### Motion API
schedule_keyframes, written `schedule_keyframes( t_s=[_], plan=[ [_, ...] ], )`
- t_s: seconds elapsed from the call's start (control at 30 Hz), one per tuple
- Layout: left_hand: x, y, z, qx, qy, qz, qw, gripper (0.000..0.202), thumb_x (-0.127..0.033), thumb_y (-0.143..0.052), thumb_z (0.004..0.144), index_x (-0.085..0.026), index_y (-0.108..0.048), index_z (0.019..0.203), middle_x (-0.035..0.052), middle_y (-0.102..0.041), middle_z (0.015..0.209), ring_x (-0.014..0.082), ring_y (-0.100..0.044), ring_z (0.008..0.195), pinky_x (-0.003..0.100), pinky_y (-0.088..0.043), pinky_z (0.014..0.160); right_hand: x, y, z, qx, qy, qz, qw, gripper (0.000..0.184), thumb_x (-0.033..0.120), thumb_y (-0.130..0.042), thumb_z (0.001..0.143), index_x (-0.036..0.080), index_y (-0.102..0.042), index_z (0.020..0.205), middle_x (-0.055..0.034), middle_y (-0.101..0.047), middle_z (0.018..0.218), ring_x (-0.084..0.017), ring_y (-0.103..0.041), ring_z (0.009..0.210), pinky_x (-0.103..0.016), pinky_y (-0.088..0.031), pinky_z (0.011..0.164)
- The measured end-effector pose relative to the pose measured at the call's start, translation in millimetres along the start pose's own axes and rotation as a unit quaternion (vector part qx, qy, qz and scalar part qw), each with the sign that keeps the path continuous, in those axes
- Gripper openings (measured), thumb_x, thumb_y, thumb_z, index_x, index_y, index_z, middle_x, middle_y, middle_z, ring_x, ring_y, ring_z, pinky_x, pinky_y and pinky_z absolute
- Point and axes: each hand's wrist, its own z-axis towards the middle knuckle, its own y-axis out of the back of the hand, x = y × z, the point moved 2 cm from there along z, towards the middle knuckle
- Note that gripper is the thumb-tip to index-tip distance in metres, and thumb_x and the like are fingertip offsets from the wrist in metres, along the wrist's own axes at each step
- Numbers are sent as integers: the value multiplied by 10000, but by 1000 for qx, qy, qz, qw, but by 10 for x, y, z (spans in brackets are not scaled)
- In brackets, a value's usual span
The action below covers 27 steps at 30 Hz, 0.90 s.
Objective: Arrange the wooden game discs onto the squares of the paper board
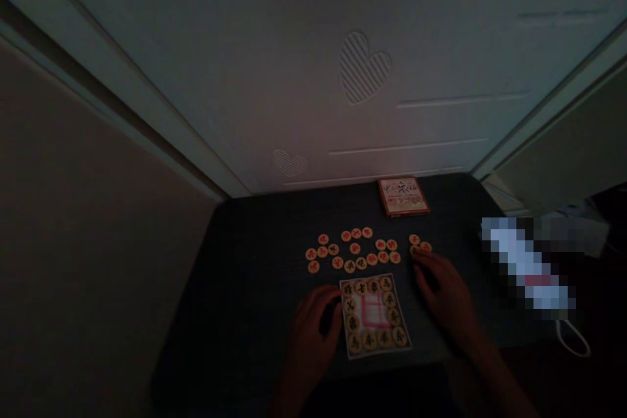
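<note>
A small square paper board [375,311] lies on a dark table [245,287], ringed along its edges by round wooden game pieces with dark characters. My left hand [313,330] rests beside the board's left edge, fingers curled toward it, holding nothing that I can see. My right hand [443,294] lies to the right of the board, its fingertips stretched out and touching a small cluster of pieces [419,245]. Several more round pieces [353,252], with red and dark marks, are scattered in loose rows behind the board.
A red patterned box [402,196] sits at the table's far edge against a white panel with embossed hearts [365,65]. A blurred white and pink object [531,268] lies at the right. The room is very dim.
</note>
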Motion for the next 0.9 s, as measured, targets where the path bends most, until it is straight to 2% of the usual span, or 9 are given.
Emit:
schedule_keyframes(
  t_s=[0.13, 0.3, 0.5, 0.73, 0.9],
  plan=[
    [6, -2, 21, -1, -4, 0, 1000, 232, -257, -557, 984, -295, -650, 1192, 36, -697, 1185, 215, -671, 1100, 397, -561, 958, -17, -16, -4, 2, 8, -4, 1000, 298, 286, -550, 985, 257, -635, 1270, -69, -711, 1245, -261, -656, 1126, -487, -533, 1013],
    [-24, 14, 32, 1, -6, -3, 1000, 215, -258, -544, 989, -294, -664, 1164, 32, -701, 1177, 207, -677, 1093, 388, -565, 952, -2, 16, -23, 4, 8, 8, 1000, 257, 296, -558, 986, 274, -660, 1221, -58, -725, 1183, -258, -662, 1094, -470, -551, 981],
    [-35, 25, 29, -17, -7, -5, 1000, 205, -265, -546, 986, -282, -684, 1137, 39, -712, 1146, 206, -692, 1063, 379, -578, 937, 7, 34, -15, -29, -14, 5, 999, 234, 300, -577, 974, 245, -667, 1183, -90, -707, 1149, -260, -668, 1065, -464, -562, 965],
    [-6, 7, 24, -18, -10, 0, 1000, 205, -263, -550, 983, -290, -689, 1132, 37, -711, 1152, 210, -690, 1072, 388, -574, 949, 28, 11, 7, -32, -7, 13, 999, 197, 298, -583, 973, 256, -687, 1135, -86, -700, 1116, -259, -665, 1046, -467, -562, 966],
    [-28, 30, 40, -39, -11, -16, 999, 191, -258, -555, 980, -283, -693, 1110, 35, -712, 1130, 203, -695, 1051, 376, -577, 947, -2, 2, -15, -31, -8, 12, 999, 171, 303, -609, 958, 259, -704, 1092, -83, -697, 1101, -258, -670, 1025, -462, -569, 945]
  ],
)
